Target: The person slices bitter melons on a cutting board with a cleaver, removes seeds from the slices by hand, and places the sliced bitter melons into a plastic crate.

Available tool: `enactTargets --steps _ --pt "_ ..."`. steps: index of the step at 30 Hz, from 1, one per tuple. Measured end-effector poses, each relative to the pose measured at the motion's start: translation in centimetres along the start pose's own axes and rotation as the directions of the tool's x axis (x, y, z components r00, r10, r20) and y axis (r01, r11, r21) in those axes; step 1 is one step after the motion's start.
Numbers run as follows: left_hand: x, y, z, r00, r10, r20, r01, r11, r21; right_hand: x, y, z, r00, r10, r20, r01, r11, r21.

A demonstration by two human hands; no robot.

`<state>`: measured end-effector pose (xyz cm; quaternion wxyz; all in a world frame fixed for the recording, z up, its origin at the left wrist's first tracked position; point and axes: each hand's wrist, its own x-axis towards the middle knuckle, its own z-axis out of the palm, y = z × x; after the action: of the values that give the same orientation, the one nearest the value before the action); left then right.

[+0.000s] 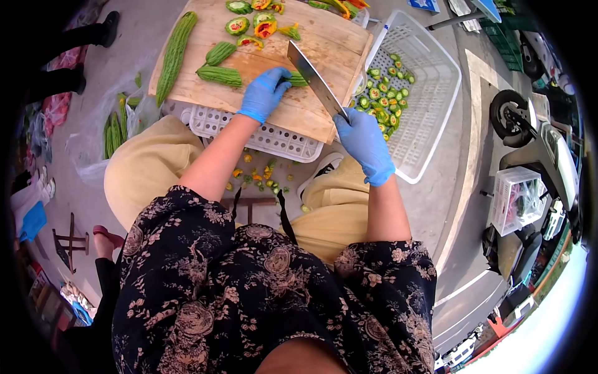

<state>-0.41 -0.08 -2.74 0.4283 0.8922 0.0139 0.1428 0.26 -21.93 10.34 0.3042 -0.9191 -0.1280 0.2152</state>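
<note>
My left hand [265,95], in a blue glove, presses a piece of bitter melon [298,79] on the wooden cutting board [187,87]. A cleaver [314,78] is in my gloved right hand [366,142]; its blade stands slanted just right of that piece. To the left lie two more bitter melon chunks, one [220,53] above the other [219,76]. A long whole bitter melon [177,57] rests along the board's left edge. Thick end pieces [237,25] with reddish-orange pulp [266,28] are scattered at the far side.
A white plastic crate [430,124] holding bitter melon slices [383,93] stands right of the board. Beneath the board is another white basket [255,129]. Scraps [268,181] litter the ground. A clear bag of bitter melons [115,134] lies left; a scooter [548,149] is parked right.
</note>
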Motion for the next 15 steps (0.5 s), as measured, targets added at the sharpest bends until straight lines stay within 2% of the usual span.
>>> enactTargets --steps 6,9,15 --pt "0.1 -0.3 0.2 1.0 0.006 0.004 -0.006 1.0 -0.008 0.3 0.1 0.6 1.0 0.022 -0.008 -0.023 0.996 -0.081" --pt "0.0 -0.8 0.7 0.998 0.055 -0.024 -0.056 0.998 -0.024 0.4 0.0 0.6 1.0 -0.014 -0.02 0.01 0.986 -0.169" --pt "0.3 -1.4 0.7 0.993 0.117 -0.018 -0.118 0.992 -0.048 3.5 0.1 2.6 0.998 0.023 0.062 -0.004 0.956 -0.293"
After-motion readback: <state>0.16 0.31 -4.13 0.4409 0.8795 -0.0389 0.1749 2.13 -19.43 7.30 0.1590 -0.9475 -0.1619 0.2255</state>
